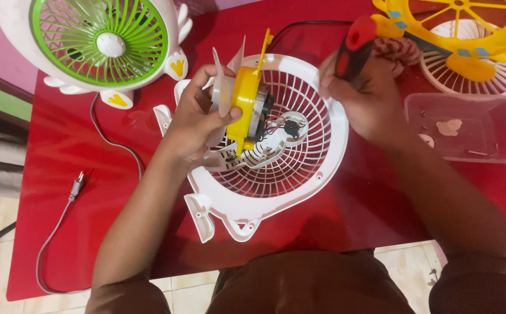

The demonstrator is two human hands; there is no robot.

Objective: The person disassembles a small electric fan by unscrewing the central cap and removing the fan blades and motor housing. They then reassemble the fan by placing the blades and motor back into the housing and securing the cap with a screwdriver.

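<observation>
**Red bench, fan in bits**

Red glossy bench (61, 145) with a small desk fan pulled apart on it. The person's left hand (197, 119) is closed around the yellow motor unit (246, 107) with its pale translucent blades, holding it tilted just above the white rear grille (282, 168), which lies flat on the bench in front of the person. Thin wires run from the motor down to the grille's hub. The right hand (363, 96) is wrapped tight on a red-and-black screwdriver (354, 46), handle up, tip hidden behind the hand.

Doing this bit well probably means keeping the motor steady and close to the grille so those wires don't get tugged, and seating the driver square before turning.

Count: one complete green-and-white fan (98, 43) at top left, one yellow fan frame (468, 35) over another white grille at top right, one clear plastic tray (468, 128) with a few small bits, one grey cable with plug (75, 189).
</observation>
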